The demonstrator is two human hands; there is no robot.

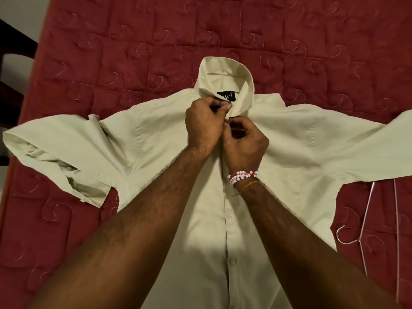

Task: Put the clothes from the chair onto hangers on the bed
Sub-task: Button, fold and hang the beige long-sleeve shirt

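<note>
Bed (133,52) quilted in dark red carries a pale cream shirt (301,152), spread front up with its sleeves out and its collar raised. A wire hanger (367,210) lies on the quilt at the person's right, its far end meeting a sleeve's edge. Left grip (204,127) pinches the placket edge at the neck. Right grip (245,146), fingers curled, pinches the facing edge just beside it. A beaded bracelet (242,176) circles the right wrist. A black label (226,96) shows inside the collar.

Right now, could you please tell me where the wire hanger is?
In the head view, the wire hanger lies on the red quilt at the person's right, close beside the cream shirt, on the near side of its spread sleeve.
</note>
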